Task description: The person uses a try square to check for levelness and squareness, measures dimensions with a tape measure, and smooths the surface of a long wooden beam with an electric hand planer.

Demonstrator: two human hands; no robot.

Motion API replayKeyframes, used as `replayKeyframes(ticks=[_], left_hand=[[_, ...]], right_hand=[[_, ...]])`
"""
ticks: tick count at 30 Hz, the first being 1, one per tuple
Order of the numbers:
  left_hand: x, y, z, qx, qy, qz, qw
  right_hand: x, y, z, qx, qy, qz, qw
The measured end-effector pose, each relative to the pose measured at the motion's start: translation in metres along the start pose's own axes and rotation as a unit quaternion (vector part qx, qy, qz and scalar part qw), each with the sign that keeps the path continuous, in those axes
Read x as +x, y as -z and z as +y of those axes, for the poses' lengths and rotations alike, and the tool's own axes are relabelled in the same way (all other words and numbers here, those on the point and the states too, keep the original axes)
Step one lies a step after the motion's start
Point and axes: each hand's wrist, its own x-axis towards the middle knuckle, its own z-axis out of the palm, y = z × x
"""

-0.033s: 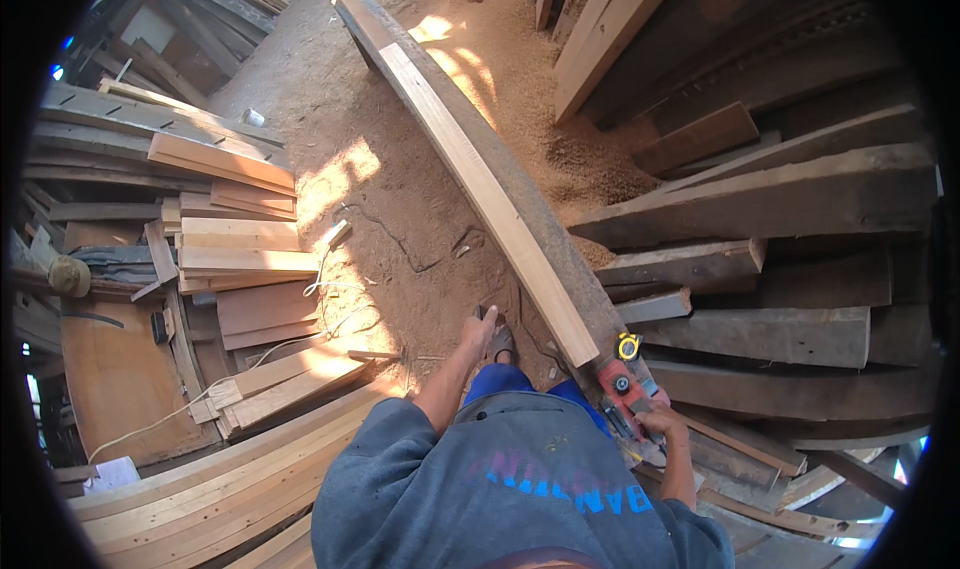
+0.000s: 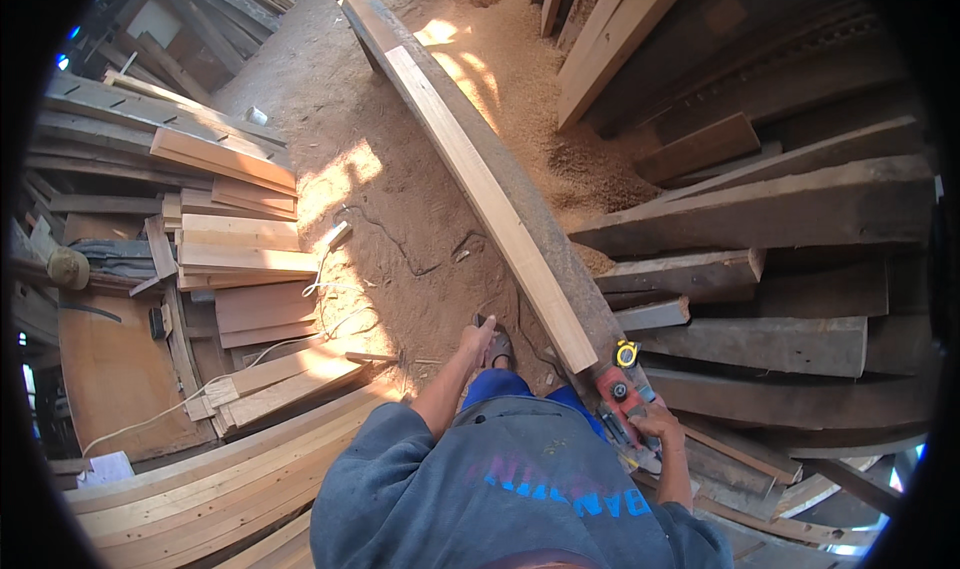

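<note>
Head view: the right hand [image 2: 660, 427] is clamped on a red planer [image 2: 622, 401] at 5 o'clock, just off the near end of the pale plank [image 2: 490, 204], which runs toward 12 on a dark beam [image 2: 560, 239]. The left hand [image 2: 476, 341] hangs empty, fingers loose. Sawdust [image 2: 560, 159] lies beside the plank; the planer isn't on it now.

The long pale tan wooden plank [image 2: 490, 194] ran toward twelve o'clock on a dark grey-brown weathered beam [image 2: 560, 239]. The red-and-black power tool [image 2: 622, 397] showed at four o'clock, a yellow tape measure [image 2: 627, 353] just above it. The slate-blue sweatshirt [image 2: 500, 499] carried bright blue lettering. Golden sawdust [image 2: 520, 79] glowed at one o'clock; a white cord [image 2: 320, 274] crossed brown dirt.
</note>
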Motion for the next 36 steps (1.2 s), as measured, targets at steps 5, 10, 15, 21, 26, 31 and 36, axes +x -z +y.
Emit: replayKeyframes(ticks=[5,10,15,21,26,31,36], left_hand=[[-0.018,-0.013,-0.020,-0.115,0.037,-0.059,0.991],[-0.019,-0.037,-0.017,-0.237,0.041,-0.203,0.949],[-0.013,-0.053,-0.005,-0.219,-0.039,-0.276,0.935],[-0.025,-0.071,0.025,-0.226,-0.197,-0.271,0.915],[-0.092,-0.041,0.073,-0.304,-0.168,-0.290,0.892],[-0.224,0.006,0.168,-0.376,-0.330,-0.425,0.754],[-0.295,0.039,0.250,-0.370,-0.452,-0.433,0.687]], right_hand=[[0.019,0.030,-0.113,-0.001,0.087,0.156,0.984],[0.072,-0.019,-0.193,-0.096,0.106,0.182,0.973],[0.076,-0.021,-0.205,-0.067,0.063,0.159,0.983],[0.017,0.006,-0.223,-0.054,0.062,0.145,0.986],[-0.118,0.078,-0.270,-0.032,0.119,0.226,0.966],[-0.188,0.133,-0.251,0.332,0.475,0.300,0.758],[-0.197,0.132,-0.330,0.383,0.600,0.461,0.529]])
